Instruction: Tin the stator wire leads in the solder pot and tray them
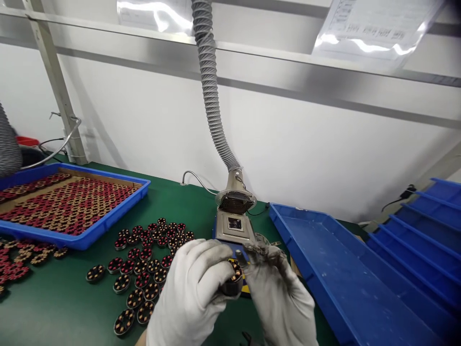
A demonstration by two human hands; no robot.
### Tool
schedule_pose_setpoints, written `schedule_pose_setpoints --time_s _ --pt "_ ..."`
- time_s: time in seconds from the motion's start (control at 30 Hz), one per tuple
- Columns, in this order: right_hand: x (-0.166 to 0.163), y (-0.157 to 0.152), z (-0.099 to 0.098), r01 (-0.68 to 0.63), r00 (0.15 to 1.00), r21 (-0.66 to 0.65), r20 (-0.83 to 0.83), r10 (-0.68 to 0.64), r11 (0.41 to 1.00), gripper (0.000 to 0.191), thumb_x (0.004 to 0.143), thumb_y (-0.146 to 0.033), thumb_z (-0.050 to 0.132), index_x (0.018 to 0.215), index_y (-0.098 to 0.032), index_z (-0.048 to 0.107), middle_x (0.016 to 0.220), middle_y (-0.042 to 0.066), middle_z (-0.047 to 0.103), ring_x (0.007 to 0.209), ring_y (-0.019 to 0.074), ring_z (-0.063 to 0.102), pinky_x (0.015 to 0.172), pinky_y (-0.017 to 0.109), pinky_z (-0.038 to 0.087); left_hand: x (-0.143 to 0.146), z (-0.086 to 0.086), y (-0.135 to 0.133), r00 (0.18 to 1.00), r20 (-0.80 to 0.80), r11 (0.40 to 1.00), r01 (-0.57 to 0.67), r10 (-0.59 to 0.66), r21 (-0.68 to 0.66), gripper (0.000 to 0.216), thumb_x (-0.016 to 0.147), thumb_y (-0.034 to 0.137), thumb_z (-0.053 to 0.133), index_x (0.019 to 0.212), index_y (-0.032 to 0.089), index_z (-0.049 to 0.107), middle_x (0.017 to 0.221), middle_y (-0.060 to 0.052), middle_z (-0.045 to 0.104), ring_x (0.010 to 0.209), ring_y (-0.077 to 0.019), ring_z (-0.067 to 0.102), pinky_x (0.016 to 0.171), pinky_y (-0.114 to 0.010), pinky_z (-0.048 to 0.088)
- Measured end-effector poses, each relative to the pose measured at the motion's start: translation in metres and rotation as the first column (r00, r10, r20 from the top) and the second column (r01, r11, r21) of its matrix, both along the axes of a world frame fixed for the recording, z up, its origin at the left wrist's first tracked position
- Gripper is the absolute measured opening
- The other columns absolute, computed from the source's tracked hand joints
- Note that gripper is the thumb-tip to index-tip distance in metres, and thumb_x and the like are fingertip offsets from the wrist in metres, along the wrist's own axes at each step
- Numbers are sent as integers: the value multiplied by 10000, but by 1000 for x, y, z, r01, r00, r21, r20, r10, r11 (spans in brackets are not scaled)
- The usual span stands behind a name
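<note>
As the gloved left hand (194, 288) curls its fingers and thumb around a dark ring (232, 283) with copper windings, that ring sits at the left hand's right side, just left of the gloved right hand (281, 293). And the right hand is half bent, smudged fingertips raised close by; whether it pinches anything, I cannot tell. Just beyond them stands a small machine (225, 231), a grey hose (212, 96) dropping down towards it. Over on the left, more rings (135, 298) dot the green table (54, 307), a blue tray (115, 216) packed full farther left, a second blue tray (324, 250) to the right.
</note>
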State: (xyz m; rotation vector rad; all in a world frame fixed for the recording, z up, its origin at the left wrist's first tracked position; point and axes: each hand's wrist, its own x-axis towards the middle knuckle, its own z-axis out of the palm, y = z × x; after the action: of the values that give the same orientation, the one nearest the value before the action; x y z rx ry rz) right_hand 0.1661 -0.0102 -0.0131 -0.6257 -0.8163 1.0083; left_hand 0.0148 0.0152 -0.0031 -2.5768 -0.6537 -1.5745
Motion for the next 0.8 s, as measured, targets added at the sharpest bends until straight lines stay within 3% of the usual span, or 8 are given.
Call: schedule_pose_setpoints --time_s 0.2,0.33,0.47,0.57,0.67,0.73,0.8 --pt "-20 4 6 -174 983 -75 42 178 982 301 599 -323 767 879 -257 682 910 53 691 917 277 613 866 445 448 -3 -3 3 997 17 996 -82 82 18 177 900 213 440 1031 122 517 1113 -111 544 1070 -235 458 944 -428 338" --pt "-33 -2 8 -270 963 -116 -10 271 956 311 695 -374 693 975 -243 657 957 70 683 929 262 617 831 428 473 -7 -3 8 998 35 983 66 -61 -174 275 898 318 469 1137 182 481 1127 -84 548 1007 -197 509 856 -349 432" --pt "-31 -4 3 -346 935 -172 -148 323 922 301 702 -304 700 995 -264 647 998 56 676 906 233 629 803 386 497 -12 -1 14 971 114 928 236 -212 -286 240 852 267 558 1090 243 537 1100 -49 587 978 -191 551 834 -320 473" --pt "-31 -3 1 -353 927 -189 -200 316 916 301 690 -247 717 983 -271 649 979 41 681 874 210 638 808 362 498 -13 -1 18 922 285 830 365 -261 -422 174 833 194 504 962 215 619 1029 -60 622 864 -190 601 735 -290 515" --pt "-32 -2 0 -429 891 -193 -251 378 882 306 673 -256 734 969 -265 658 947 36 691 813 196 651 785 355 511 -15 -2 19 863 477 686 447 -164 -574 163 761 167 488 794 175 647 877 -55 655 709 -163 613 631 -235 516" --pt "-33 -2 1 -484 860 -187 -282 425 855 307 670 -278 737 967 -250 665 920 44 700 772 188 659 753 340 522 -18 1 18 818 573 627 471 -48 -620 161 764 177 479 776 163 639 849 -48 663 732 -157 615 670 -214 509" --pt "-35 -3 2 -498 850 -183 -298 434 848 306 688 -296 723 981 -234 663 890 56 706 747 186 663 721 329 527 -19 6 16 818 576 580 465 9 -669 175 769 179 495 859 161 644 956 -55 656 869 -170 607 780 -212 487"
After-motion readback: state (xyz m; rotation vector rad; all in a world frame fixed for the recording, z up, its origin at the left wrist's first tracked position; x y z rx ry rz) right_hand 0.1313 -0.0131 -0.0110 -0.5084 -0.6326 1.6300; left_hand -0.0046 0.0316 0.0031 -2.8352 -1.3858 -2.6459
